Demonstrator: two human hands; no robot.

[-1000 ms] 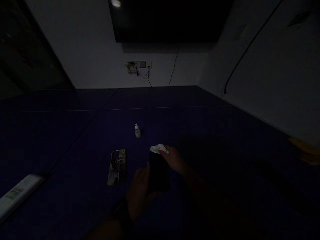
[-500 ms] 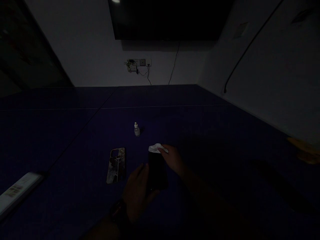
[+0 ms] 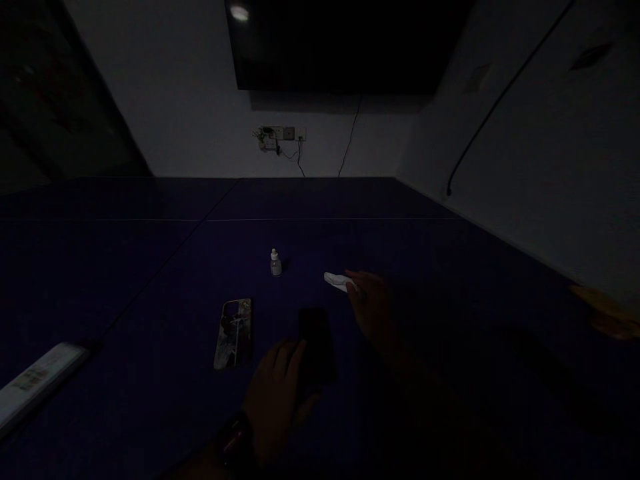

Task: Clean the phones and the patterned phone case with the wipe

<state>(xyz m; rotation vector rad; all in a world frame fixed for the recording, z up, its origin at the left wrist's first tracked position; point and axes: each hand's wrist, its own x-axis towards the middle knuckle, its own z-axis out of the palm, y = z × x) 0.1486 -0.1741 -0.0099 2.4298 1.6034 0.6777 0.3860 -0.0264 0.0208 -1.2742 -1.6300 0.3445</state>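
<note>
A dark phone lies flat on the blue surface, its screen side black in the dim light. My left hand, with a dark watch on the wrist, holds it by the left edge, the thumb near its bottom end. Away from the phone, to its upper right, my right hand pinches a folded white wipe between thumb and fingers. Left of the phone rests a patterned phone case with a camera cutout. A small clear dropper bottle with a white cap stands upright beyond them.
A long white box lies at the left. On the right edge is a yellowish item, too dark to name. A television hangs on the far wall above sockets and cables.
My right hand has lifted the wipe off the phone's top end and carried it right and away. The left hand stays at the phone, its fingers slightly more bent. The view has tilted slightly.
</note>
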